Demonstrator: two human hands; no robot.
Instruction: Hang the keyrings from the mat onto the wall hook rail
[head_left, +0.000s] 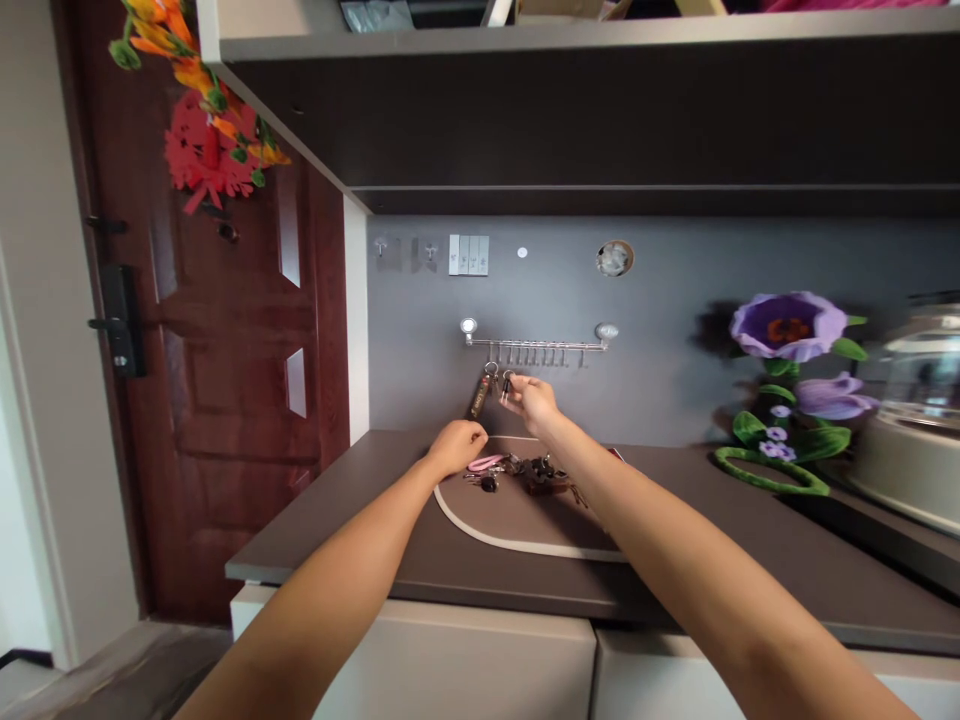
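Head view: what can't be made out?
All head view:
Left hand: curled fingers hide whether it holds anything.
Keys at the right hand: too small to tell if hooked on the rail.
Mat: partly behind the right forearm.
White panel: markings too small.
Domed appliance: cut off by right edge.

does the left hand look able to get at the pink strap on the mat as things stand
Probably yes: the left hand appears close to the pink strap, nothing visible lies between them, and the right hand is up at the keys by the hook rail, leaving the way free.
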